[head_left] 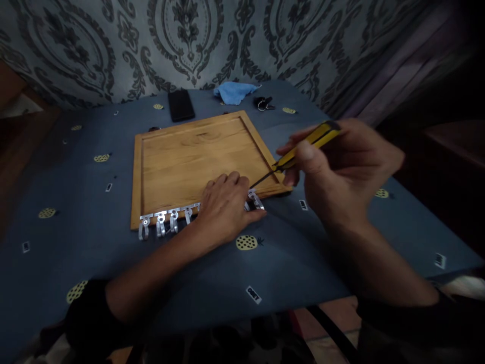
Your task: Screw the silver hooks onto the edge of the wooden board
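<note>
A wooden board (189,162) with a raised frame lies flat on the table. Along its near edge runs a metal hook rail (174,212) with several silver hooks. My left hand (227,205) lies over the rail and the board's near edge, fingers curled down and thumb toward me; it covers the rail's middle. In my right hand (333,172) is a screwdriver (308,146) with a yellow and black handle, pinched between thumb and fingers. Its thin shaft slants down left, the tip at the rail's right end beside my left fingers. Whether the tip sits in a screw I cannot tell.
The table wears a dark blue cloth (170,293) printed with pineapples. Behind the board lie a black phone (181,105), a blue rag (235,93) and some keys (263,103). A small dark object (154,129) touches the board's far edge. A patterned curtain (189,40) hangs behind.
</note>
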The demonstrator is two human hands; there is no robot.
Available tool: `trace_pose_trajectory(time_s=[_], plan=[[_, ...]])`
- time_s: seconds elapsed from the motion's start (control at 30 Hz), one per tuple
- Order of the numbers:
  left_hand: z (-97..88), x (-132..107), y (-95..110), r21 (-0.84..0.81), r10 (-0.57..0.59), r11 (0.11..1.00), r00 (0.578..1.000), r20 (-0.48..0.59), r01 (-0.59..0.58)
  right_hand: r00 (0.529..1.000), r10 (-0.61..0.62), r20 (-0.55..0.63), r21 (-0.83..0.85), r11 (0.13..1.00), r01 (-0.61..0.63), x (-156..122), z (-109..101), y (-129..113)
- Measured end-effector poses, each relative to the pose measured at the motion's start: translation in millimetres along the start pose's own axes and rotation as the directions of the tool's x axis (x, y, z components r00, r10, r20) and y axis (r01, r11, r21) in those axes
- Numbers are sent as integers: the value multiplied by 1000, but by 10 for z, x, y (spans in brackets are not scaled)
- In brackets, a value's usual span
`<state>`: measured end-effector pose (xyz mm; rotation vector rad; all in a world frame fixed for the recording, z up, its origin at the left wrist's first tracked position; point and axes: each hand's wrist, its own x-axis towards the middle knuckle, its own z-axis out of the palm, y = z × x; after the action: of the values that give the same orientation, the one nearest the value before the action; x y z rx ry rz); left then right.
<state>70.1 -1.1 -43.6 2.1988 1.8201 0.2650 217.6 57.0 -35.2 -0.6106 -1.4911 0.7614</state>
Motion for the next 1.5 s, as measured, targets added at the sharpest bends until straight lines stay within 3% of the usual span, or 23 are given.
trace_pose_trajectory(time_s=[0.1,0.3,1.13,1.5], plan=[[13,-3,-16,-12,13,1000,1000,-10,-13,998,-31,-52,20,999,32,16,-13,12],[14,5,-14,-2,6,1000,1000,-8,-6,997,33,74,-71,997,-28,16,11,-22],[13,13,0,11,-1,1000,1000,0,1,989,66,130,-95,994,-53,-13,-26,-22],[23,9,-3,21,0,1000,1000,2,0,967,33,251,-95,995,-9,-58,-61,-38]])
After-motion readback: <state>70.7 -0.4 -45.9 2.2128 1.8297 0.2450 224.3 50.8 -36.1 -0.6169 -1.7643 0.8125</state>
